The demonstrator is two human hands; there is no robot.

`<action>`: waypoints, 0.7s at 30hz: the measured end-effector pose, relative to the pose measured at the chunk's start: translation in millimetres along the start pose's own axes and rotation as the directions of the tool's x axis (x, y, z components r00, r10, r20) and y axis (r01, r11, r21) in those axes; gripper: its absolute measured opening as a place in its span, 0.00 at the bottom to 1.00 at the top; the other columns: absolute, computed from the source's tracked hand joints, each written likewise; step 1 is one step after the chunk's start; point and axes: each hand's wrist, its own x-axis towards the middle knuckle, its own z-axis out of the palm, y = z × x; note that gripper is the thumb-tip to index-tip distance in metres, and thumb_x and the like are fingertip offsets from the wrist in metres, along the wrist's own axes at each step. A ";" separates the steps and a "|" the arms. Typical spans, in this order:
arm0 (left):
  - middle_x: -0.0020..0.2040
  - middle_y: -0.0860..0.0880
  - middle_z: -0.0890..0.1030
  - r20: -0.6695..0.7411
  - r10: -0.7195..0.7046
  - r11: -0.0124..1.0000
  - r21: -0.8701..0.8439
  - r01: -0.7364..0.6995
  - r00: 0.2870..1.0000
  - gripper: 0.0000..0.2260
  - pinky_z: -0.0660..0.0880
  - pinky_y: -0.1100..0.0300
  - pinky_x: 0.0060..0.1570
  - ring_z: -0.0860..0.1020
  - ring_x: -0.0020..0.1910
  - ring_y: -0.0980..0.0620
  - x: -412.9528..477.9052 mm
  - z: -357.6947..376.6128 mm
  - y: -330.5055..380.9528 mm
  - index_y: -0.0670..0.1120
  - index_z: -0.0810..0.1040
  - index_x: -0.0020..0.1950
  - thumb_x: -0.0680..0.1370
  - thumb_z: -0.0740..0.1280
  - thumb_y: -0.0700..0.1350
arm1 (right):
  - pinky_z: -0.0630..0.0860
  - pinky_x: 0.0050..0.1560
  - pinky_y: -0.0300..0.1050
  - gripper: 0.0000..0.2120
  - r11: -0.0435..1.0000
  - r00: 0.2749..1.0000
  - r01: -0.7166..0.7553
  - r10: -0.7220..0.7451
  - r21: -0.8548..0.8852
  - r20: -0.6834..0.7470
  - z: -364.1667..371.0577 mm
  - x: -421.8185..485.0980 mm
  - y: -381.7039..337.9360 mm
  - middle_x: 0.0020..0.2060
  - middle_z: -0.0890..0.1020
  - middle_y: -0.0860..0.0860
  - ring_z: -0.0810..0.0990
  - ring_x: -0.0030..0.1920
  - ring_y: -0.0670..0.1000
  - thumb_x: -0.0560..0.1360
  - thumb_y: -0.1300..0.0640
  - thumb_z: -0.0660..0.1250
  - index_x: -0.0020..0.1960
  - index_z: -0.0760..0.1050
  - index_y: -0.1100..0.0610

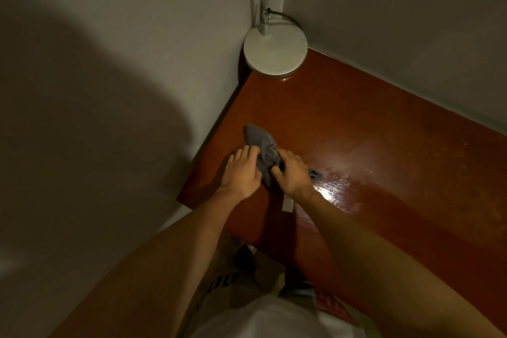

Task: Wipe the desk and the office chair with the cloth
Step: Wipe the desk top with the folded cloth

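Reddish-brown desk (384, 145) fills a white-walled corner, with a lamp base (275, 53) at its far left. Near the left edge lies the bunched grey cloth (260, 140). The left hand (241, 170) presses it with fairly straight fingers and the right hand (292, 173) clutches it. Desk wiping looks under way; the office chair is out of view.

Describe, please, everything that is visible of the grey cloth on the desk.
The grey fabric cloth is soft-looking and bunched into crumpled folds, not spread flat. It lies on the glossy red-brown wooden desk, near its left edge. The left hand rests its fingers on one side; the right hand grips the other, and a small corner sticks out beyond that hand.
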 end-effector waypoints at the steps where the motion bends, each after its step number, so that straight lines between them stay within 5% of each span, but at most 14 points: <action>1: 0.64 0.44 0.72 0.003 -0.018 1.000 -0.005 0.018 1.000 0.18 0.67 0.50 0.62 0.69 0.65 0.43 -7.6 0.9 -12.2 0.46 0.66 0.67 0.78 0.63 0.43 | 0.68 0.64 0.58 0.23 1.000 1.000 0.012 -0.012 -0.008 0.010 9.7 -2.9 -6.8 0.66 0.74 0.56 0.69 0.66 0.61 0.79 0.56 0.64 0.74 0.67 0.53; 9: 0.69 0.44 0.70 0.003 -0.179 0.981 0.079 0.178 0.984 0.28 0.62 0.47 0.67 0.67 0.69 0.43 -57.7 -6.7 -94.7 0.48 0.58 0.78 0.79 0.63 0.47 | 0.68 0.63 0.53 0.25 0.987 0.984 0.147 -0.152 0.069 0.091 83.6 -25.8 -70.9 0.62 0.75 0.56 0.70 0.61 0.58 0.80 0.61 0.64 0.76 0.66 0.53; 17: 0.69 0.44 0.70 -0.003 -0.213 0.977 0.011 0.213 0.977 0.30 0.61 0.49 0.70 0.67 0.69 0.44 -94.0 -13.8 -135.7 0.50 0.58 0.78 0.77 0.64 0.42 | 0.69 0.60 0.48 0.22 0.982 0.977 0.154 -0.168 0.111 0.132 124.3 -43.3 -108.1 0.59 0.76 0.56 0.73 0.58 0.57 0.80 0.60 0.65 0.73 0.70 0.56; 21: 0.76 0.42 0.61 0.005 -0.185 0.983 0.014 0.185 0.983 0.31 0.60 0.48 0.73 0.62 0.73 0.41 -107.2 -5.7 -125.2 0.52 0.54 0.80 0.80 0.62 0.44 | 0.73 0.61 0.53 0.18 0.987 0.978 0.096 -0.118 0.129 0.170 112.2 -43.3 -105.5 0.58 0.78 0.57 0.75 0.59 0.58 0.78 0.61 0.67 0.68 0.73 0.57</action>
